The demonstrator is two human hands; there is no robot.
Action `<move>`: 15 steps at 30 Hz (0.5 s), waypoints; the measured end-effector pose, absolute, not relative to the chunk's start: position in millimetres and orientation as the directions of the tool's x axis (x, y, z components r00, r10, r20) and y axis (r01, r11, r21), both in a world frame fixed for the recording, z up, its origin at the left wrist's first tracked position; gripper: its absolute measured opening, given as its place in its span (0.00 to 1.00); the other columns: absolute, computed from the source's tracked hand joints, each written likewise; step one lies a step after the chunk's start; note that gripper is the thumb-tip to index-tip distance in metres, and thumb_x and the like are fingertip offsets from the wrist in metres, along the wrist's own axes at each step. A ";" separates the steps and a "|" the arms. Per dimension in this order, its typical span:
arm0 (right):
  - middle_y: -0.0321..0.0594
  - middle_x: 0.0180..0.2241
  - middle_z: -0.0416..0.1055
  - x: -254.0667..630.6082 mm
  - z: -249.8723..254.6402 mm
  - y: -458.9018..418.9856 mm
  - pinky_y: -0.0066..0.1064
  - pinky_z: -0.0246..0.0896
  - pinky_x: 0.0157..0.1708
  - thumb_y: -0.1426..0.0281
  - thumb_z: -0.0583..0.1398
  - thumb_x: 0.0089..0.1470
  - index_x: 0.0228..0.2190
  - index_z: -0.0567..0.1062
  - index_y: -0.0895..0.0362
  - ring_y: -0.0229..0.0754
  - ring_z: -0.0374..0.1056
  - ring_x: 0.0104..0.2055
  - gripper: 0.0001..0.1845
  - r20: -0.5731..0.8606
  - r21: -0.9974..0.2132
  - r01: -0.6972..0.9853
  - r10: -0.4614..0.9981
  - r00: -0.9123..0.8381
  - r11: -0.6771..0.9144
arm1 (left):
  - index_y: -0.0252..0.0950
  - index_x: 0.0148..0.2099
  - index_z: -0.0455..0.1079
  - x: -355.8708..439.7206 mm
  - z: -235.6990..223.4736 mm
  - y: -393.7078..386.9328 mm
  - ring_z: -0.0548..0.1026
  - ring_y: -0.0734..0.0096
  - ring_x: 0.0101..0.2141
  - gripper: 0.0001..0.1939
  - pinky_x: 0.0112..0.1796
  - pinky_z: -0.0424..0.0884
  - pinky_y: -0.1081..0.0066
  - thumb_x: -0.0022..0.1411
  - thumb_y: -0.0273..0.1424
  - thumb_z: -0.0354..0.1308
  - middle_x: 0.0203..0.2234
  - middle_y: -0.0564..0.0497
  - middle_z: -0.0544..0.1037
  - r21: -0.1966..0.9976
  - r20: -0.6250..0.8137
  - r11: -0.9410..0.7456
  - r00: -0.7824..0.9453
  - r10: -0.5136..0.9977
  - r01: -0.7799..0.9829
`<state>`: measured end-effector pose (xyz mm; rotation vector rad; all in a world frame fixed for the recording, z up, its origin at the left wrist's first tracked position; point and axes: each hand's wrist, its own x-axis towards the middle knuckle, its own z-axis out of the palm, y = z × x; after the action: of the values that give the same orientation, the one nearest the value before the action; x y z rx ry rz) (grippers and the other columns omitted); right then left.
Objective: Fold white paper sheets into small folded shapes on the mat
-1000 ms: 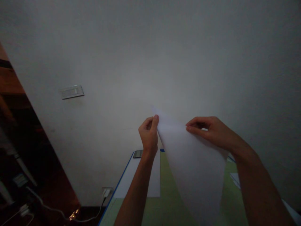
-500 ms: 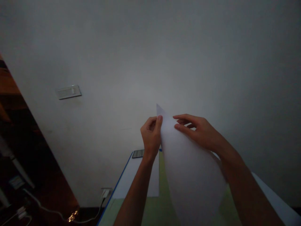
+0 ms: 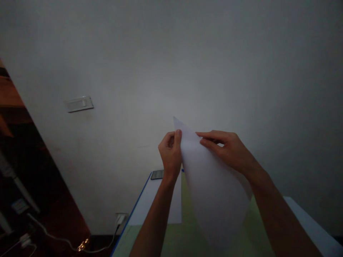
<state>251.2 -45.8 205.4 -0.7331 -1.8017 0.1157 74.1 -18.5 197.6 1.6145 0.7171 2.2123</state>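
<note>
I hold a white sheet of paper (image 3: 214, 192) up in front of a pale wall, curled into a cone shape with its point at the top. My left hand (image 3: 170, 154) pinches the paper's upper left edge between thumb and fingers. My right hand (image 3: 227, 150) grips the upper right part, fingers pressed on the front of the sheet close to the left hand. The lower part of the sheet hangs over the table.
Below lies a table with a green mat (image 3: 187, 235) and a blue edge (image 3: 134, 210). A white sheet (image 3: 152, 203) and a dark phone (image 3: 157, 174) lie at its far left. A wall switch (image 3: 79, 104), a socket with plug (image 3: 121, 218) and cables (image 3: 53, 235) are at left.
My right hand has slid left along the paper toward my left hand, tightening the curl. The sheet's top point rose slightly.
</note>
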 end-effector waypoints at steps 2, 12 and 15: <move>0.40 0.47 0.81 250.6 205.1 -45.4 0.35 0.73 0.46 0.70 0.63 0.61 0.49 0.81 0.52 0.45 0.77 0.47 0.15 0.829 -0.428 0.420 0.532 -0.170 0.800 | 0.35 0.34 0.77 73.4 197.4 -16.9 0.74 0.71 0.28 0.15 0.28 0.68 0.74 0.63 0.42 0.64 0.27 0.51 0.79 0.568 0.787 -0.821 -0.327 0.524 0.051; 0.39 0.46 0.82 252.8 203.5 -43.2 0.34 0.73 0.48 0.68 0.65 0.59 0.48 0.82 0.53 0.44 0.78 0.45 0.15 0.798 -0.490 0.380 0.579 -0.167 0.785 | 0.35 0.33 0.78 67.6 197.8 -9.6 0.73 0.70 0.28 0.15 0.30 0.68 0.73 0.63 0.42 0.65 0.26 0.50 0.78 0.569 0.780 -0.820 -0.354 0.515 0.059; 0.39 0.46 0.82 256.3 203.8 -41.1 0.33 0.73 0.46 0.68 0.65 0.59 0.48 0.82 0.53 0.43 0.77 0.45 0.15 0.797 -0.470 0.393 0.571 -0.196 0.790 | 0.34 0.32 0.77 67.1 199.3 -10.4 0.72 0.72 0.27 0.14 0.29 0.67 0.74 0.62 0.41 0.65 0.25 0.51 0.77 0.576 0.766 -0.817 -0.369 0.527 0.030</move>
<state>256.3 -41.1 203.8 -0.7418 -1.8199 0.1914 67.1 -10.4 199.3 1.5415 0.7386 2.2484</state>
